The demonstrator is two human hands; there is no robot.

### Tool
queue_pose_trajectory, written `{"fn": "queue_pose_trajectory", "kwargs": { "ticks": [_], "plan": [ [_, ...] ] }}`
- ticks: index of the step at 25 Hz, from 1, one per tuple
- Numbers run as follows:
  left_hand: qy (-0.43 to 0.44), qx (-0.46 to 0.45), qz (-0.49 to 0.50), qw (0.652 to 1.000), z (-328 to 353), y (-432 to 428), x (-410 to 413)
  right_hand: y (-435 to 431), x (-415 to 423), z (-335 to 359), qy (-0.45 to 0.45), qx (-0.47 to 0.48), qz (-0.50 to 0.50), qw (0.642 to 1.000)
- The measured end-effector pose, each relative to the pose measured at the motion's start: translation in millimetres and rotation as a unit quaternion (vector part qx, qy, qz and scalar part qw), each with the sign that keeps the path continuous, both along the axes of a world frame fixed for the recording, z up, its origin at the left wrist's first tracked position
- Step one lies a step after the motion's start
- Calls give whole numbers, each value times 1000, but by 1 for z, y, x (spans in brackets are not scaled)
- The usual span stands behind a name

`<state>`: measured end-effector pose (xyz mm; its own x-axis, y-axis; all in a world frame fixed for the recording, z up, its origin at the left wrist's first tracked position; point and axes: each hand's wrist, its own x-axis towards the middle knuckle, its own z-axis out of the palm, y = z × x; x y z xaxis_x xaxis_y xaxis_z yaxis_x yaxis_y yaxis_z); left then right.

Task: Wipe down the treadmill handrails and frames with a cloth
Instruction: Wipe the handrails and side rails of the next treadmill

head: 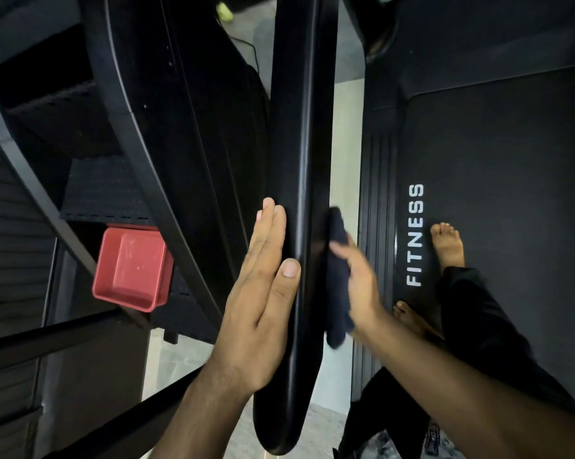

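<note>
Gap between handrail and deck, perhaps passable

The handrail is glossy black, the cloth dark navy. The belt is black with white lettering, its side rail black with lengthwise ribs. The tub is red, the trousers black, the floor pale.

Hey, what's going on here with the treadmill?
A person stands barefoot on the treadmill belt, cleaning the black handrail. The right hand holds a dark cloth against the rail's right side; that hand looks blurred. The left hand lies flat, fingers straight, against the rail's left side. A red tub sits off to the left among other equipment.
</note>
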<state>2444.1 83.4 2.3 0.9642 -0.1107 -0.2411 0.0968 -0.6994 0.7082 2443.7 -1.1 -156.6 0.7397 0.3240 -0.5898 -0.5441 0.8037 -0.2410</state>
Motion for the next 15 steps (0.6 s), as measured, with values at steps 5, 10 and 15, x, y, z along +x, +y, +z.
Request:
{"fn": "queue_pose_trajectory", "kwargs": {
  "ticks": [5,10,15],
  "plan": [
    [-4,2,-1,1000,3,-5,17,5,8,2,14,62,24,998],
    [-9,9,-14,1000,3,-9,43,-7,66,3,15,-24,-12,1000],
    [-2,24,-18,1000,3,-13,70,-22,115,1,-1,3,4,1000]
  ]
}}
